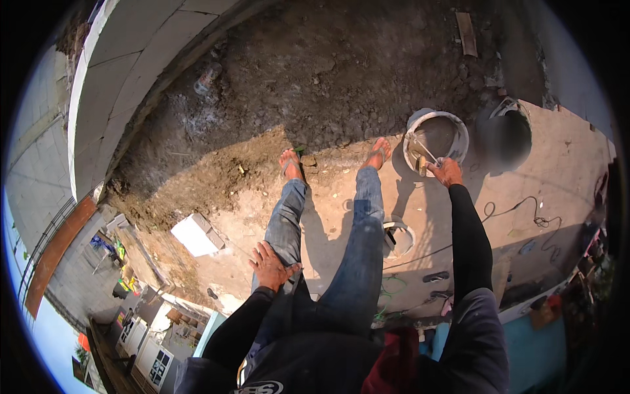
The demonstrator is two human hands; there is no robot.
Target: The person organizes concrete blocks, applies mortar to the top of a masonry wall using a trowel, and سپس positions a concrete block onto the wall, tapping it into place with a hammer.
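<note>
My left hand [270,265] rests open on my left thigh, fingers spread over the blue jeans [286,220]. My right hand [447,172] is closed at the near rim of a round, pale-crusted bucket [464,146] holding grey-brown material. From its fingers juts a tan, wooden-looking piece of a hand tool [421,165]. A thin pale rod [423,148] slants from the hand to the bucket's left side; whether it belongs to the tool or is the bucket's handle, I cannot tell.
Another bucket [505,141], partly blurred, stands to the right. A smaller pail [398,238] sits beside my right leg. A white block [197,234] lies at left near loose soil [262,85]. A dark cable [525,203] trails on the right; a curved block wall [125,72] rises at left.
</note>
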